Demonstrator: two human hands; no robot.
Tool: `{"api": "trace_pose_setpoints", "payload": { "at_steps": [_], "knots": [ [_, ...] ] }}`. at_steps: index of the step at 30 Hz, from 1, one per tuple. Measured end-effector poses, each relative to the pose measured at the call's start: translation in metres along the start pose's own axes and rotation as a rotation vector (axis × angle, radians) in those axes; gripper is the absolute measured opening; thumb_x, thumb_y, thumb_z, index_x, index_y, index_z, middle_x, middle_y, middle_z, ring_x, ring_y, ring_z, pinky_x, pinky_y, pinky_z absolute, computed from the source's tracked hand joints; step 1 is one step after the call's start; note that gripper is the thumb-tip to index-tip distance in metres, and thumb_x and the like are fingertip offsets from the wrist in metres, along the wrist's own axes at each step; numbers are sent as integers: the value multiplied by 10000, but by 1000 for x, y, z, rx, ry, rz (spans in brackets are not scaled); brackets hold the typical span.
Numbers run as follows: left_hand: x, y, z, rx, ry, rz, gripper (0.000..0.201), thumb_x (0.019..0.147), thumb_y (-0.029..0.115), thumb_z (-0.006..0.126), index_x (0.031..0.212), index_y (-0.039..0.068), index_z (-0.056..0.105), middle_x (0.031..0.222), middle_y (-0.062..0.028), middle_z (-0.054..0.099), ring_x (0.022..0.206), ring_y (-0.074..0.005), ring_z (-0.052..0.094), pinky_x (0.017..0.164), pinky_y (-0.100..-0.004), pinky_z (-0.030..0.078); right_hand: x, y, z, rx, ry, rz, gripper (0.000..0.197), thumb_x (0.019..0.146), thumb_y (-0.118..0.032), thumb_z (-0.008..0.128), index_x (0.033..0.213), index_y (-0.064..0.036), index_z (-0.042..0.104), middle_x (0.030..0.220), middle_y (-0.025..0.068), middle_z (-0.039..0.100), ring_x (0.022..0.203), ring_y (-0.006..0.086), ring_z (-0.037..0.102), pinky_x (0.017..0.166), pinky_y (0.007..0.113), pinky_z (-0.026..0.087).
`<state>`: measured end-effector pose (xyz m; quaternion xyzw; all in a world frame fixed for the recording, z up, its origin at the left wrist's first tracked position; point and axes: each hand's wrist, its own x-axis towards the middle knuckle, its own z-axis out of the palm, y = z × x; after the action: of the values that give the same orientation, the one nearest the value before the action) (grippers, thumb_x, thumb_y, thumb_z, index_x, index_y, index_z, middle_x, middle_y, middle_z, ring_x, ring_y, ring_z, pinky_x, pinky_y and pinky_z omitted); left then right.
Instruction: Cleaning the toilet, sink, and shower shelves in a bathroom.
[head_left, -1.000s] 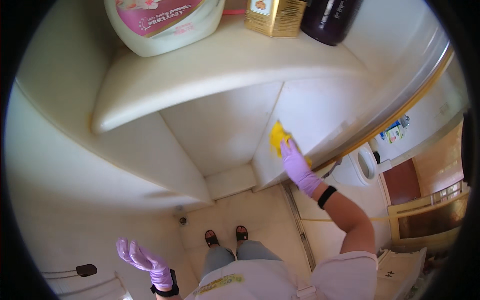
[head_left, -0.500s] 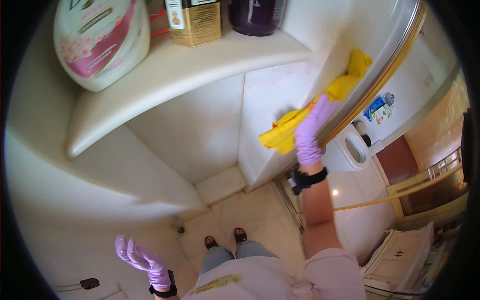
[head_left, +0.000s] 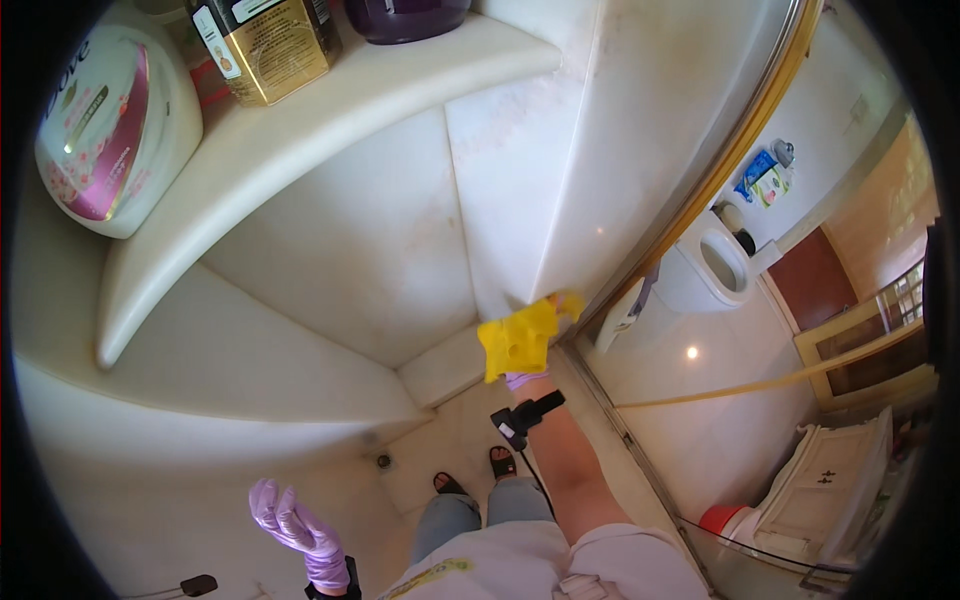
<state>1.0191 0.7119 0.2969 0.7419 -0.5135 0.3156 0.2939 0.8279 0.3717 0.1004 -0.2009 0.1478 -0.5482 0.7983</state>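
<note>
One yellow cloth is near the middle of the view, low in front of a pale marble wall panel, close to that panel's lower end; whether it presses on the stone is hard to tell. Its long axis slants, from a bunched end at upper right, toward the wall's outer edge, to a broader, ragged flap spread to the lower left, with one corner pointing down toward the floor. Under it is the right hand, in a purple glove, mostly covered, so how its fingers grip cannot be told, though the cloth drapes over it. The step in hand looks like a wiping stroke on the lower panel; a next stroke would seem to call for laying the cloth flat and drawing it along the stone with even pressure. To the right, a gold-coloured frame runs diagonally, and beyond it stands a white toilet. Above and to the left curves a cream corner shelf, bearing a white and pink bottle, a gold box and a dark purple container. At lower left, well apart from the cloth, the left hand, also purple-gloved, is raised with fingers loosely curled, holding nothing. Below, two sandalled feet stand on the pale floor.
</note>
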Motion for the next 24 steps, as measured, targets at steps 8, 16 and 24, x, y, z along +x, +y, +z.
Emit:
{"api": "trace_pose_setpoints", "payload": {
  "at_steps": [8, 16, 24],
  "knots": [
    [-4, -29, -5, -49, 52, -9, 210, 830, 6, 369, 955, 40, 535, 1095, -141, 511, 1024, -340, 488, 892, -494, 397, 31, -180, 156, -404, 207, -525, 456, 872, -619, 391, 1058, -228, 535, 634, -19, 430, 559, 145, 481, 510, 312, 412],
    [-55, -84, 4, -26, 46, -123, 218, 824, 10, 380, 966, 22, 545, 1084, -155, 512, 1014, -348, 485, 893, -492, 392, 72, -151, -8, -474, 483, -617, 449, 876, -548, 404, 1139, -190, 473, 812, 22, 402, 731, 183, 436, 640, 349, 361],
    [-53, -92, -8, 18, -121, -37, 172, 785, 13, 392, 877, 53, 531, 1025, -118, 507, 972, -331, 473, 844, -483, 398, -10, 72, -146, -233, 632, -164, 470, 879, -477, 418, 1220, -153, 410, 991, 63, 374, 903, 222, 391, 771, 387, 310]
  ]
}}
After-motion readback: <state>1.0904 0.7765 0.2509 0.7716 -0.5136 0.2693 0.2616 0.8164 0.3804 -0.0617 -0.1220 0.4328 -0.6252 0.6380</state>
